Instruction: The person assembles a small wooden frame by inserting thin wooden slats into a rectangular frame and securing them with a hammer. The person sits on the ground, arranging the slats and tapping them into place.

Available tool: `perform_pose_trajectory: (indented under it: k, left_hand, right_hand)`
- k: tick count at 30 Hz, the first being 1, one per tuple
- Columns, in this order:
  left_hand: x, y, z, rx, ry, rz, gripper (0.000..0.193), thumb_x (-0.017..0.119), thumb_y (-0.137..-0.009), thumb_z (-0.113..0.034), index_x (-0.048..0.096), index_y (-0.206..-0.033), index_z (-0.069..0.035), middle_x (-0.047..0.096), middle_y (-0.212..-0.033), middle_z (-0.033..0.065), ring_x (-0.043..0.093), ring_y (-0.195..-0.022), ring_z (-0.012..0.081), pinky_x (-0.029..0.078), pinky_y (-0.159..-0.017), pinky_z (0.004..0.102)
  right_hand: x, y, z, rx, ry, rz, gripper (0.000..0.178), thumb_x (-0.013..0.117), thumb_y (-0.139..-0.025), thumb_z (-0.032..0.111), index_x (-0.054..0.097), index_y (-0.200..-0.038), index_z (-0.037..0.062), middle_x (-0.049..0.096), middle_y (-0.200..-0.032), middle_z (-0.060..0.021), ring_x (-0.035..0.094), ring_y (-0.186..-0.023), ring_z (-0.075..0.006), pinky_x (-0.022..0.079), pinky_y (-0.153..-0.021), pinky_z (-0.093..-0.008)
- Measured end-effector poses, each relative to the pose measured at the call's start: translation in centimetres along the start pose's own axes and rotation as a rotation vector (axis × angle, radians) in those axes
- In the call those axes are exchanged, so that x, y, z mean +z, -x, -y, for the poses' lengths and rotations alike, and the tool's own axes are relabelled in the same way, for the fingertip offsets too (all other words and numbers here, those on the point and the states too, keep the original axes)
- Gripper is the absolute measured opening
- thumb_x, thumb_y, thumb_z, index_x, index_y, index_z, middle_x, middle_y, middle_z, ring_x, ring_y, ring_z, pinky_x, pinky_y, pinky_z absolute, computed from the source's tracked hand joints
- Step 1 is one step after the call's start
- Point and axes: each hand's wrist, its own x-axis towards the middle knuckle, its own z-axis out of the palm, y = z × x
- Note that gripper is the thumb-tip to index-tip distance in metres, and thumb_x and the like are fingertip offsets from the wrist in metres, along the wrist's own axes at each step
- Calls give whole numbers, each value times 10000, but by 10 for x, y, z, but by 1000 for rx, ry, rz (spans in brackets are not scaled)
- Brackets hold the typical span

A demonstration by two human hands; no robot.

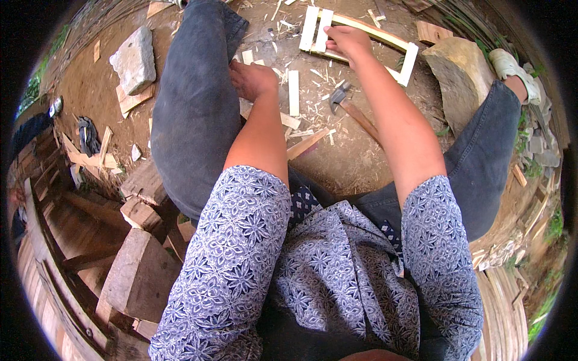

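"So, nearest the body, what lies short of the hands?"

"A tapered wooden strip [308,144] on the dirt between the forearms. Just beyond it is a claw hammer [360,123], its handle running in under the right forearm, its head nearer the body than either hand."

"And the left hand [254,79]?"

"It is lowered beside the trouser leg [195,114], fingertips partly out of sight, so I can't tell whether it pinches anything. A pale flat slat [294,93] lies just to its right."

"Farther out, then?"

"The right hand [349,43] pinches an inner crosspiece [324,24] of a pale wooden frame [385,38] between thumb and fingers. Most of the frame reaches to the right of that hand, low over the dirt; whether it rests there, I can't say."

"Which step is that?"

"Positioning the frame, I'd judge, with the left hand perhaps after a loose piece. The next move would call for a steady pinch, so the joints don't twist."

"Any containers?"

"None that I can make out. Right of the right hand sits a broad rock [457,78]; wood chips [289,27] lie scattered ahead of the left."
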Motion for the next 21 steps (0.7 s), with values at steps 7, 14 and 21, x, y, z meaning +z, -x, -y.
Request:
perform_pose_trajectory:
  k: [7, 14, 21]
  left_hand:
    - [-13, 3, -4, 3, 18, 168, 509, 656, -891, -266, 487, -1305, -23, 537, -1325, 243, 566, -1191, 408, 482, -946, 528]
    - [-8, 8, 10, 63, 79, 160, 517, 746, -825, -351, 589, -1204, -35, 647, -1152, 207, 635, -1085, 382, 510, -888, 519]
    - [-15, 17, 7, 287, -33, 215, 458, 776, -802, -371, 623, -1120, -79, 628, -1147, 174, 638, -1039, 382, 528, -859, 514]
  right_hand:
    - [-30, 29, -22, -60, -127, -81, 376, 672, -952, 306, 673, -1094, -42, 676, -910, -95, 671, -683, -151, 552, -589, -262]
    - [-16, 81, -33, 39, -186, -61, 318, 672, -953, 320, 663, -1066, 23, 628, -867, -35, 587, -627, -99, 469, -560, -245]
    - [-7, 93, -41, 14, -103, 71, 263, 657, -953, 328, 689, -982, 69, 629, -833, 1, 522, -566, -69, 413, -507, -222]
